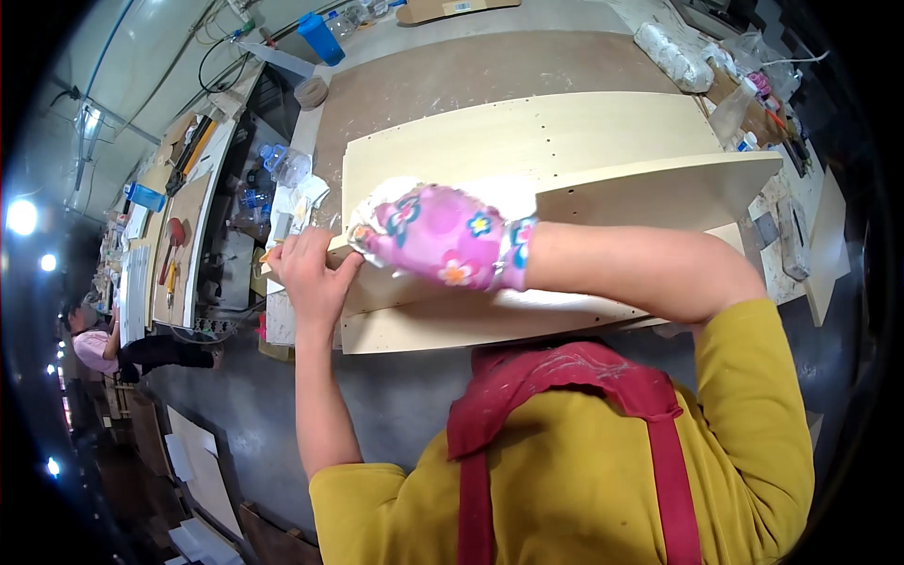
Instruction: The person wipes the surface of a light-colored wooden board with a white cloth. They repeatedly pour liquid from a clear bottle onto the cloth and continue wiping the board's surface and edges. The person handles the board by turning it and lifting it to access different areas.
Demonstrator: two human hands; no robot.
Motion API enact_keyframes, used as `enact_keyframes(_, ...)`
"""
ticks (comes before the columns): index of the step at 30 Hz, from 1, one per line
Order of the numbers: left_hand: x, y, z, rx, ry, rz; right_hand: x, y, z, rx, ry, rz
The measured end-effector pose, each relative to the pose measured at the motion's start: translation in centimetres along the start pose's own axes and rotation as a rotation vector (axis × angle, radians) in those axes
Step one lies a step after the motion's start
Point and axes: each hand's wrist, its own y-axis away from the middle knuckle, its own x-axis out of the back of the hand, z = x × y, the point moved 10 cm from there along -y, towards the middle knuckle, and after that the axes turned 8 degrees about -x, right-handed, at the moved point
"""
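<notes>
Upright board: pale, smooth, wood-like panel [678,202] standing on its long edge on the surface [471,61]; it runs lengthwise in front of the person, its left end in the left hand.
Far board: flat, pale panel [452,132] just beyond it, straight-ended at the left and dotted with small dark holes.
Near strip: pale, flat board [414,330] on the person's side; whether it joins the far board is hidden.
Left hand [315,278]: bare; thumb and fingers pinch the end of the upright board, thumb on the near side.
Right hand [438,235]: inside a pink, flower-printed fabric cover, gathered at the wrist, over the middle-left of the upright board; its fingers are hidden, and whether they are spread or pressed together cannot be told.
White cloth [377,202]: crumpled, soft, bunched about the covered hand, its lower part out of sight.
Blue tumbler [320,38]: tapered, opaque; contents not visible.
Clear bottle [285,165]: transparent plastic, lying left of the boards; contents hard to make out.
Wrapped bundle [674,56]: whitish, elongated, creased film outside; its inside is concealed.
Margins: dark and curved, cutting off the clutter at far right.
</notes>
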Motion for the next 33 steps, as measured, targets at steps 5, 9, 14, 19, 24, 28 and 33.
enact_keyframes(5,0.1,0.3,-0.2,0.030,-0.006,-0.024,3.9,9.2,6.1,-0.103,0.199,-0.011)
enact_keyframes(9,0.2,-0.3,0.2,0.049,-0.007,-0.039,8.5,18.5,13.4,-0.387,0.381,-0.152)
enact_keyframes(14,-0.7,-0.8,-0.3,0.061,0.001,-0.052,6.5,15.0,12.6,-0.338,0.088,-0.183)
enact_keyframes(19,-1.5,-1.0,-0.6,0.045,-0.005,-0.062,-0.2,1.9,4.6,-0.165,-0.143,-0.009)
enact_keyframes(24,-1.3,0.1,-0.9,0.041,-0.019,-0.085,-0.3,3.9,4.3,-0.174,0.012,-0.087)
enact_keyframes(28,-0.4,0.8,0.3,-0.001,-0.061,-0.025,7.1,17.2,10.5,-0.419,0.341,0.054)
enact_keyframes(33,1.9,3.1,2.0,-0.033,-0.111,0.021,13.1,30.5,16.0,-0.670,0.511,-0.021)
